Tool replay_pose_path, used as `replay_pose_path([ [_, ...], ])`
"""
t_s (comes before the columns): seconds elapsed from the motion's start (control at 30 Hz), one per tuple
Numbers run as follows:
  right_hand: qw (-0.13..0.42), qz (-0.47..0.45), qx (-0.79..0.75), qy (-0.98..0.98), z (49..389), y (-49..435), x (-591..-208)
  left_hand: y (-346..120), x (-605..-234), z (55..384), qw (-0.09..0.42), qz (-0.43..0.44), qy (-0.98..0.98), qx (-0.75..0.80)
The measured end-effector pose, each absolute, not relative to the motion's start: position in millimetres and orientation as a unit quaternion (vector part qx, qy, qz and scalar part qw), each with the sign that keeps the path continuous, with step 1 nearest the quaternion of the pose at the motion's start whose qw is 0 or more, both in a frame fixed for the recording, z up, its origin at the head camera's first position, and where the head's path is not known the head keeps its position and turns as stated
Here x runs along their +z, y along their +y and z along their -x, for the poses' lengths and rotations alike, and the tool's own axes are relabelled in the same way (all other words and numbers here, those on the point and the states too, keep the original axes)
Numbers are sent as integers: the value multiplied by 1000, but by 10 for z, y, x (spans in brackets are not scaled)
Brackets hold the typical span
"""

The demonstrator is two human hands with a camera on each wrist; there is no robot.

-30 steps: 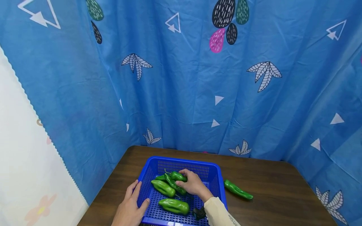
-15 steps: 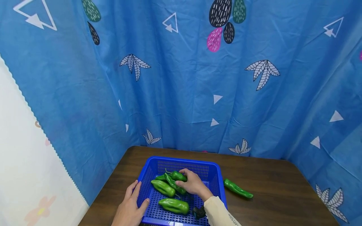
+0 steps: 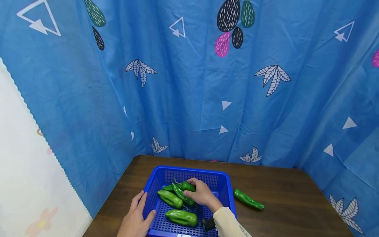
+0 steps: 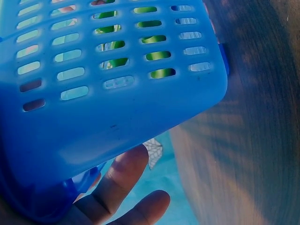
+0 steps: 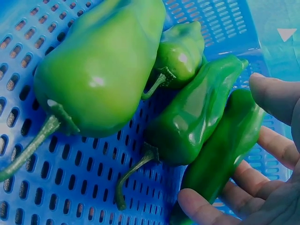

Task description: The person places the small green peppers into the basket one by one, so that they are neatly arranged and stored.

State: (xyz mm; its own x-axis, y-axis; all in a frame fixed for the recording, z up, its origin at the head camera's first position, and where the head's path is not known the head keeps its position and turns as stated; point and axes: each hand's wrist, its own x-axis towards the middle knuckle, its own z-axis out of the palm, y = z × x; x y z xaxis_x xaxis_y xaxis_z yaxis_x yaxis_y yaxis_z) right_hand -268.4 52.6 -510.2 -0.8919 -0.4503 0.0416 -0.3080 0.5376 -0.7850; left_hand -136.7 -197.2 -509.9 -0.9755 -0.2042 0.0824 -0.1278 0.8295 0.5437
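A blue plastic basket (image 3: 189, 169) with slotted sides holds several green peppers. Inside it, my right hand (image 3: 202, 193) curves its thumb and fingers about a dark green pepper (image 5: 229, 145). Next to that lies another dark green pepper (image 5: 192, 117), its stem toward the camera. A lighter green pepper (image 3: 170, 198) sits to their left, and a large one (image 3: 182, 217) lies nearer the front. My left hand (image 3: 134, 215) rests at the basket's left rim with fingers extended; in the left wrist view its fingertips (image 4: 131, 164) show beyond the slotted wall.
One long green pepper (image 3: 248, 199) lies on the brown wooden table (image 3: 284, 194) right of the basket. A small black device (image 3: 208, 224) is by the right wrist. Blue patterned curtains (image 3: 189, 98) hang behind the table, with white cloth (image 3: 35, 184) at the left.
The pepper in my right hand has shifted slightly to the right within the basket. My left hand stays at the rim. The head view has tilted slightly.
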Motion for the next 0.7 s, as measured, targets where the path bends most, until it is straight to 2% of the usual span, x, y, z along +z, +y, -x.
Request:
replay_pose_path([
  [0.5,48,232,-409,881,2636,509,-5049,-1978,-5103,1364,76,-78,-956,-273],
  [0.7,16,242,-372,896,2545,475,-4960,-1993,-5115,1368,74,-76,-956,-272],
])
